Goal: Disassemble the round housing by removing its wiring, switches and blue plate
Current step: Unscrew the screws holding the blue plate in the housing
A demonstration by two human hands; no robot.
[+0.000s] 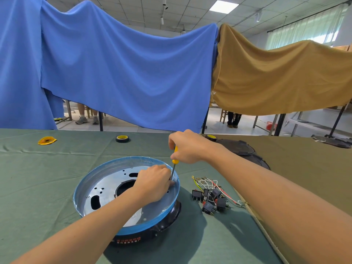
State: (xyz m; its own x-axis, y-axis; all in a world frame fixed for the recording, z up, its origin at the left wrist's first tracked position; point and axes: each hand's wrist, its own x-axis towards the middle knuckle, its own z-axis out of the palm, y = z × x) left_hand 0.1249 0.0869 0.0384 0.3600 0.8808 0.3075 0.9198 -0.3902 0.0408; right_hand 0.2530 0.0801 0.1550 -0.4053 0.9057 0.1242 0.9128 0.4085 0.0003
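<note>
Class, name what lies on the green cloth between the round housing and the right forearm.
A heap of black switches with loose wires; the head view shows it.

Silver plate (75,197) rimmed in bright blue; glossy black housing (171,214) lettered in orange. Around them, a dull green tablecloth (38,187), a yellow-handled screwdriver (174,161), black switches (211,199), and wires (209,182) in white, red and yellow-green. Behind, a black tape roll (122,138) with a yellow core, a blue drape (123,73) and a mustard-brown drape (276,79).
</note>
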